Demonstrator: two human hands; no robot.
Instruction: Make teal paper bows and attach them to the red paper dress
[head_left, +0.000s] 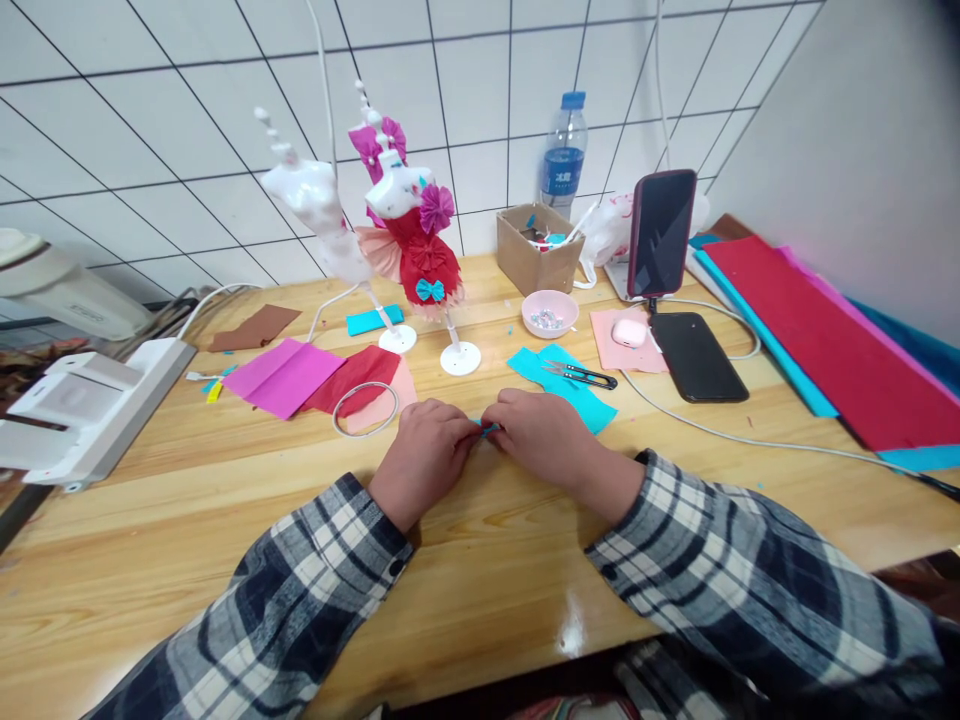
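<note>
Between my fingertips is a small piece of blue crepe paper, mostly hidden by the fingers. My left hand pinches its left end, and my right hand pinches the right end. Just beyond my right hand lies a larger blue paper sheet with black-handled thread snips on it. A wire ring rests beyond my left hand, over red paper and peach paper. Farther back stands a small dress form in a red paper dress with a blue bow and a magenta rosette.
A bare white dress form stands back left. Behind are a pink bowl of beads, a cardboard box and a water bottle. Phones and a cable lie right, with stacked coloured paper. A power strip sits left.
</note>
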